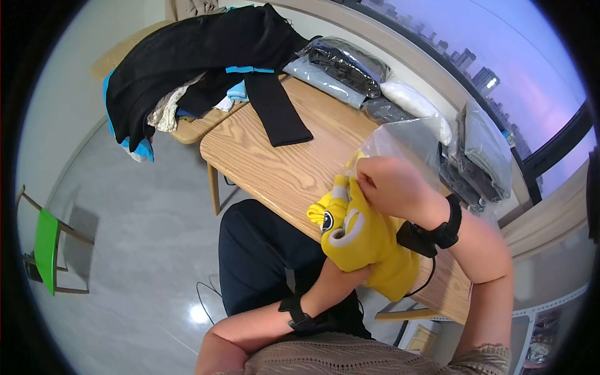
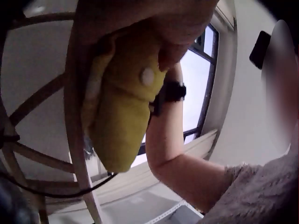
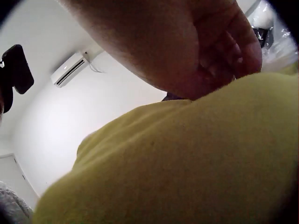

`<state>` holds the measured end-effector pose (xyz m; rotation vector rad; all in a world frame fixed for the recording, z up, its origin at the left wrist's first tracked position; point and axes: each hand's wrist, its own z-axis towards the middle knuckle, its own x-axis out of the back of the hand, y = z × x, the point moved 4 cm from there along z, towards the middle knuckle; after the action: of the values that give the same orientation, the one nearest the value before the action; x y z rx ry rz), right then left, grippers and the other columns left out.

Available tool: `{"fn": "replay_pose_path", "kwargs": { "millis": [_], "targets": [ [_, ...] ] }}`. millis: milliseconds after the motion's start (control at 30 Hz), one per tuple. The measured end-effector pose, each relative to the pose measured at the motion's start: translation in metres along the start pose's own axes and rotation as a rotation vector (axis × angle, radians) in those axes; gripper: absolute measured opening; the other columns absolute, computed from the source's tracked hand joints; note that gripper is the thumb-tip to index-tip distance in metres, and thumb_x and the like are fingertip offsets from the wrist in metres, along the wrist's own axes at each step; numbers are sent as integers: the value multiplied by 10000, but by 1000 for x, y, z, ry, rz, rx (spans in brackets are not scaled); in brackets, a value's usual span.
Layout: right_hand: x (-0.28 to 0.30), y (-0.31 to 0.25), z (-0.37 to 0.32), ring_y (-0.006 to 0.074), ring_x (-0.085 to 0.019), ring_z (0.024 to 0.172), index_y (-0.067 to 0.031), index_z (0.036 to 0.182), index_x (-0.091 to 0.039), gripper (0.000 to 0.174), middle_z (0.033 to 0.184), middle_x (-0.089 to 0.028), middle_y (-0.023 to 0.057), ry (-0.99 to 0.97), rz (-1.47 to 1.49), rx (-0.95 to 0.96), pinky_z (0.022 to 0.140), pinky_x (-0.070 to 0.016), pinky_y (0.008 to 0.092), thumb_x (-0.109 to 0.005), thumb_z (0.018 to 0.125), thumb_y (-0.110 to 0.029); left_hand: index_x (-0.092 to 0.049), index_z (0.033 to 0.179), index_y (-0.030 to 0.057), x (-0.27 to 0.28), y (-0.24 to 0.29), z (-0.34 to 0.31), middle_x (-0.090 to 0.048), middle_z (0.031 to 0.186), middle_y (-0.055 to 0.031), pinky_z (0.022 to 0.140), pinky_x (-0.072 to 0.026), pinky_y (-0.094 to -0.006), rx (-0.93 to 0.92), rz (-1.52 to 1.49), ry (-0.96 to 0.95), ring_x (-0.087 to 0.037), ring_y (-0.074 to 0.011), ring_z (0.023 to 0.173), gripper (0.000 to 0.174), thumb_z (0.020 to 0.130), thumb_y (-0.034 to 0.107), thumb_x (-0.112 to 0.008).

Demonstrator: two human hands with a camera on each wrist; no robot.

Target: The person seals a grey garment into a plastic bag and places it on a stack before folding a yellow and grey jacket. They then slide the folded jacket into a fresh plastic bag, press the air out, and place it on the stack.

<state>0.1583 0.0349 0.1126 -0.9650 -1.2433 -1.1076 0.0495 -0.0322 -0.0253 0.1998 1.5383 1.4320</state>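
Note:
A bundled yellow garment point(image 1: 381, 253) with grey trim and a cartoon eye is held up over the near edge of the wooden table. My right hand point(image 1: 390, 184) grips its upper part with curled fingers; in the right wrist view the curled fingers point(image 3: 229, 51) sit right at the yellow cloth. A clear plastic bag point(image 1: 403, 140) spreads just beyond this hand and overlaps it. From below, my left hand point(image 2: 154, 21) holds the garment, a fingertip pressing into the cloth near a white round spot. In the head view the garment hides that hand.
Black clothing point(image 1: 206, 56) is heaped at the table's far left, one black piece reaching onto the wooden tabletop point(image 1: 250, 144). Several plastic-wrapped packages point(image 1: 344, 69) line the window side. A green chair point(image 1: 45, 250) stands on the floor at left. A black cable point(image 1: 428, 281) hangs from the right wrist camera.

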Motion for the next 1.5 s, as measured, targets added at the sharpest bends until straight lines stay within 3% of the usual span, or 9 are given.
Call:
{"fn": "replay_pose_path", "kwargs": {
  "millis": [233,467,667,867,1033,1200,1267,1367,1500],
  "targets": [
    [10,-10,-32,347,-597,833,-10,1050,-555,331,905,-601,202,-118,292,-264,725,-476,386,-641,817,-229,-351,1368,57,28,16,-8,-489,1291,-64,959,-407,-306,238,-683,-150,-469,-176,1186,649,830,170,-694],
    [15,-40,-75,474,-408,1201,-3,1371,-334,967,1329,-342,345,-101,225,-386,1012,-350,452,-792,635,-431,-431,1282,18,14,16,5,-550,1185,-67,905,-443,-299,132,-18,-136,-534,-160,1079,535,803,87,-659],
    [-3,-36,-100,461,-408,1203,-13,1376,-327,964,1298,-392,318,120,314,-277,1024,-340,436,-801,618,-375,-462,1242,5,2,17,11,-571,1138,-77,885,-451,-307,48,-54,-74,-555,-178,1048,529,751,45,-656],
    [12,-37,-140,368,-432,1211,-64,1372,-360,777,1323,-423,208,539,644,-237,1029,-349,415,-702,752,-384,-485,1233,-20,-36,114,15,-473,1294,-193,996,-371,-401,-612,663,-56,-461,-357,1200,640,662,88,-754],
    [-13,-29,-161,277,-467,1194,-84,1357,-384,630,1309,-464,129,676,413,-272,1012,-380,403,-622,841,-357,-618,1067,38,-88,173,3,-300,1429,-238,955,-374,-503,-745,1293,-270,-398,-515,1189,504,579,108,-723],
    [-29,-25,-189,204,-495,1180,-101,1345,-403,516,1298,-497,65,681,332,-337,998,-404,393,-559,913,-335,-549,1135,-25,-120,111,23,-367,1396,-214,945,-384,-498,-641,1657,-428,-436,-410,1189,590,580,89,-713],
    [-59,-12,-212,209,-505,1166,-82,1334,-408,473,1304,-482,93,453,1474,-464,974,-431,366,-560,897,-182,-524,1176,-20,-109,57,31,-413,1357,-189,961,-371,-489,-497,1801,-485,-438,-391,1191,618,607,132,-710],
    [-83,15,-263,198,-526,1133,-65,1333,-404,485,1285,-489,107,404,2132,-563,952,-443,327,-529,865,-50,-494,1216,-14,-116,10,19,-446,1312,-194,987,-356,-469,-672,1945,-518,-425,-378,1210,636,648,178,-704],
    [-61,55,-310,184,-526,1121,-53,1340,-393,503,1253,-505,105,613,1645,-796,931,-444,305,-514,852,-22,-490,1227,7,-126,27,7,-458,1298,-186,1018,-332,-472,-545,1767,-663,-390,-383,1250,565,730,201,-676]
  ]
}}
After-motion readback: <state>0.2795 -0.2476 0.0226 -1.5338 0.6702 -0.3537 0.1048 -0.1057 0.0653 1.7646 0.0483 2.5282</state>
